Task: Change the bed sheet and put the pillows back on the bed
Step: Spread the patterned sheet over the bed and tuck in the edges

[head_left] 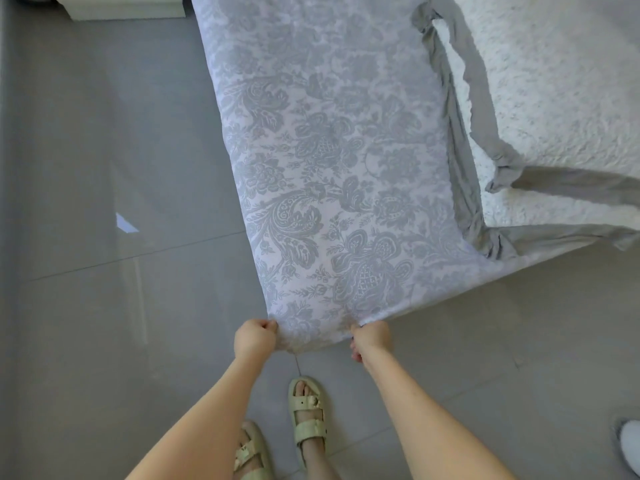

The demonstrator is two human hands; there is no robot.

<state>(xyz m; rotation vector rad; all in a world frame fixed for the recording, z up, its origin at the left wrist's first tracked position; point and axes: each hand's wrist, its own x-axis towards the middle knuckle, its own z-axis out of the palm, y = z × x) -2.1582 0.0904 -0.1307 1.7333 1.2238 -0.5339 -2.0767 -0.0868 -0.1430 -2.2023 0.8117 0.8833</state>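
Observation:
A pale sheet (332,161) with a grey floral pattern hangs taut down the mattress corner toward the floor. My left hand (254,339) grips its bottom edge on the left. My right hand (370,339) grips the same edge a little to the right, fingers curled round the fabric. On top of the bed lies a white textured mattress pad (554,98), held by grey elastic straps (464,140) across the corner. No pillows are in view.
Grey tiled floor (104,168) surrounds the bed. A white piece of furniture (124,8) stands at the top left. My feet in pale green sandals (308,414) stand below the sheet. A white object (630,445) sits at the lower right edge.

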